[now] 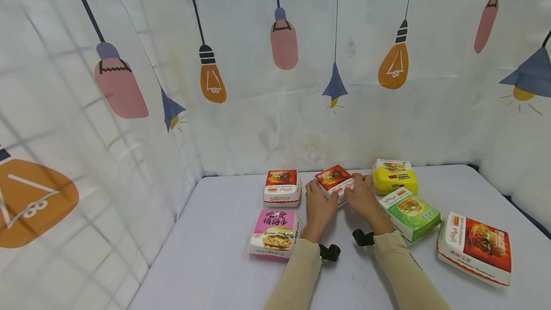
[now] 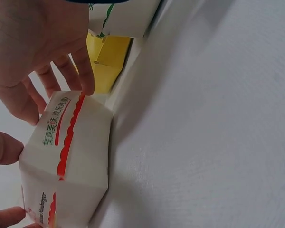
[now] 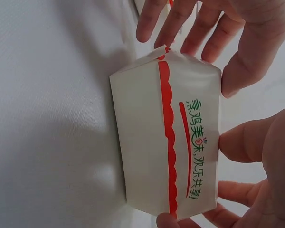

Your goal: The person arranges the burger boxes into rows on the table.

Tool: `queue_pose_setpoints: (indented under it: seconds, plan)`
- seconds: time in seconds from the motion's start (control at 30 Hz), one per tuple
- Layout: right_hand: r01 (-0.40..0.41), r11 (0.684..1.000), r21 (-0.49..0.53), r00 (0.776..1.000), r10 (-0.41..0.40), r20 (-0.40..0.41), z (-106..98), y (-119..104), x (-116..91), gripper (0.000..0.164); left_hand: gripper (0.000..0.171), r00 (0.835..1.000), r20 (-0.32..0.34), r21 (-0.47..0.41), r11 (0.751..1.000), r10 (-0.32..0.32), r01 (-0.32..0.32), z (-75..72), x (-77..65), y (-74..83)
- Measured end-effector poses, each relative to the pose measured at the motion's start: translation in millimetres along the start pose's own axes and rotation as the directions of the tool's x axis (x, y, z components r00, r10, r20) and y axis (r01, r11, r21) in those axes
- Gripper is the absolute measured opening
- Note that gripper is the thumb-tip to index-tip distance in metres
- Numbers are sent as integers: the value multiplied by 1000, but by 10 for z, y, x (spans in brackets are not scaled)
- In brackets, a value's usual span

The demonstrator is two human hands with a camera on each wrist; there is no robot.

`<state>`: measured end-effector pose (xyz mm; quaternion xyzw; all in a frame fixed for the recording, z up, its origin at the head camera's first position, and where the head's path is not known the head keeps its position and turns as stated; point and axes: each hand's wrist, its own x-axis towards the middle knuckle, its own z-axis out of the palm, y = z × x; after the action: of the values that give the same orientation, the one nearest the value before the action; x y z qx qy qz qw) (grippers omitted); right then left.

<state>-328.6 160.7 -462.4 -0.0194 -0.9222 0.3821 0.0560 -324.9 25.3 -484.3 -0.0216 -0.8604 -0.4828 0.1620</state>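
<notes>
A red-and-white burger box (image 1: 333,179) sits at the back middle of the table, turned at a slant. My left hand (image 1: 319,209) holds its left side, the thumb at the near top edge. On its opposite side my right hand (image 1: 364,200) grips it, fingers along the side and thumb at the near edge. In the left wrist view the burger box (image 2: 80,156) shows its white wall with a red scalloped band. From the right wrist, the lid of the burger box (image 3: 166,137) looks closed, with a small folded flap at one corner.
Left of the held box stands another red-and-white box (image 1: 282,188), with a pink box (image 1: 275,234) nearer. Right of it are a yellow box (image 1: 395,176), a green box (image 1: 410,214) and a larger red-and-white box (image 1: 475,249). A white lamp-print curtain (image 1: 249,133) hangs behind.
</notes>
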Motion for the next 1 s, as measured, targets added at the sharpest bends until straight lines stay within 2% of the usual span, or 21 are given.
queue_pose_setpoints:
  seconds: [0.17, 0.5, 0.73, 1.0]
  plan:
    - [-19, 999, -51, 1000, 20, 15, -2, -5, 2, 67, 58, 999, 19, -5, 1000, -25, 25, 7, 12, -22]
    - [-33, 996, -84, 998, 37, 47, 4, -13, 9, 69, 58, 998, 48, 8, 999, -38, 38, -6, 4, -14]
    - [-37, 996, -87, 996, 44, 73, -13, -43, -3, 69, 48, 999, 47, -12, 1000, -26, 26, -18, -6, -17]
    - [-46, 995, -84, 996, 52, 77, 3, -36, -2, 69, 50, 998, 62, 18, 1000, -12, 11, -25, 1, -43]
